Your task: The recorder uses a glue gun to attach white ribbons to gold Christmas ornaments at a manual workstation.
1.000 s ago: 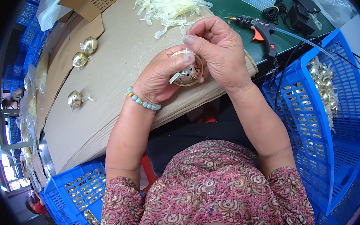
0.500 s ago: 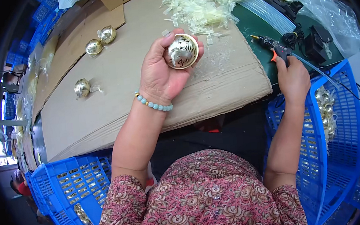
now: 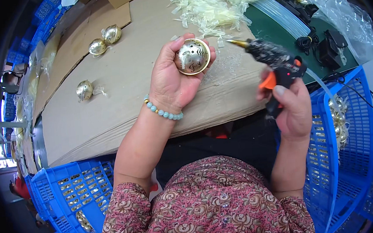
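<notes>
A round gold bell-shaped ornament (image 3: 192, 57) with black printed designs and a raised rim rests in my left hand (image 3: 172, 80), whose fingers curl round it above the cardboard. In my right hand (image 3: 293, 108) is a black hot glue gun (image 3: 273, 55) with an orange trigger. Its brass nozzle points left toward the ornament, with a gap between them. A clear glue stick (image 3: 324, 86) trails from the gun's back end. Farther left on the cardboard lie two gold ornaments close together (image 3: 104, 40) and a single one (image 3: 84, 90), with clear strips attached.
Cardboard sheets (image 3: 150, 106) cover the green table. Pale clear plastic tabs (image 3: 209, 11) are heaped at the back. Beside them lie clear glue sticks (image 3: 282, 19), a black adapter (image 3: 332, 48) and plastic bags. Blue crates holding gold ornaments flank me, left (image 3: 55, 197) and right (image 3: 359, 138).
My right hand has lifted the glue gun off the green table and brought it left, nearer the ornament. My left hand with the ornament has shifted slightly right and down.
</notes>
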Demonstrator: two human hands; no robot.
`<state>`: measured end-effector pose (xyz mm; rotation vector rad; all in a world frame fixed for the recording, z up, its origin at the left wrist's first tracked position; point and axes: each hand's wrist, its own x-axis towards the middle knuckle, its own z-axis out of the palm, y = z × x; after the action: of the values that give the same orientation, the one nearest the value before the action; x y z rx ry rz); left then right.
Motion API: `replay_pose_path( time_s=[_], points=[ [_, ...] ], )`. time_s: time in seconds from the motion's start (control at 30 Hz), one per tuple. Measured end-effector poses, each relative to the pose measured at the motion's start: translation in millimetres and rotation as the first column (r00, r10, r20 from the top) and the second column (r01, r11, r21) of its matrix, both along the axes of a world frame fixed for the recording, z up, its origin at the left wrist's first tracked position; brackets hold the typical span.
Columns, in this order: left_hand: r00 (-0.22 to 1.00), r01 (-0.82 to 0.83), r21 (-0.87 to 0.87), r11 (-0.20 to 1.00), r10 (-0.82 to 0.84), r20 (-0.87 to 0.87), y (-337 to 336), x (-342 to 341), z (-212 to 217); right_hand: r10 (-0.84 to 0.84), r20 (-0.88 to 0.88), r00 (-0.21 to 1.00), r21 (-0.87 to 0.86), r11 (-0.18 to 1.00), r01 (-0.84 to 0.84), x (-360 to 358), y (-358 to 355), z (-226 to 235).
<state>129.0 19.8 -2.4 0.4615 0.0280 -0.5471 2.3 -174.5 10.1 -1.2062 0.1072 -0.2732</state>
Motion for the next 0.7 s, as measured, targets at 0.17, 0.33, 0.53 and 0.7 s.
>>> replay_pose_path(
  time_s=[0.17,0.33,0.53,0.7],
  points=[
    [0.998,-0.032,-0.013,0.999,0.031,-0.045,-2.4,-0.6,2.1,0.139,0.033,0.990,-0.068,0.988,-0.136,7.7,17.1,-3.2],
    [0.999,-0.021,0.069,0.997,0.023,-0.030,-2.1,-2.4,2.5,0.089,0.022,0.996,-0.104,0.991,-0.086,12.3,32.1,-6.5],
    [0.998,-0.041,0.074,0.996,0.045,-0.049,-4.3,-4.2,3.7,0.046,0.036,0.998,-0.156,0.987,-0.040,16.2,38.8,-9.9],
    [0.998,-0.053,0.095,0.994,0.056,-0.021,-4.1,-3.8,-0.4,0.010,0.071,0.997,-0.134,0.991,0.000,16.1,46.2,-10.2]
  ],
)
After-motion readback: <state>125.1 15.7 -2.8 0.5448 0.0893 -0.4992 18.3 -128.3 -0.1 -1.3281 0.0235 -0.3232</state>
